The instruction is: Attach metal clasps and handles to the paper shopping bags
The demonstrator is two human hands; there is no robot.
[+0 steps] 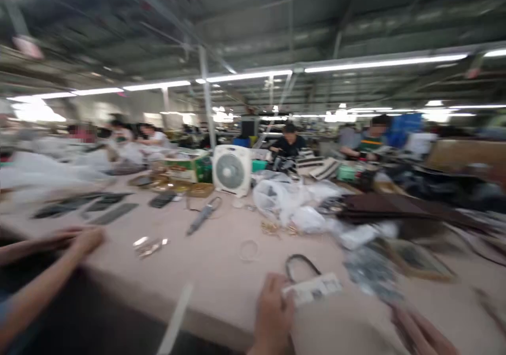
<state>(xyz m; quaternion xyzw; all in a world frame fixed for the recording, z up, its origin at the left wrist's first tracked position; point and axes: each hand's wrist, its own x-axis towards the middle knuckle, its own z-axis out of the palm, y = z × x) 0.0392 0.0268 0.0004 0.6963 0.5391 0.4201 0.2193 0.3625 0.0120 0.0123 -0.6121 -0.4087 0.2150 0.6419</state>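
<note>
Beside left hand (272, 315), white tag (314, 287) (touching), right hand (419, 335) apart

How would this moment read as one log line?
left hand: touching white printed tag | right hand: fingers extended, beside tan flat piece | view: motion-blurred
</note>
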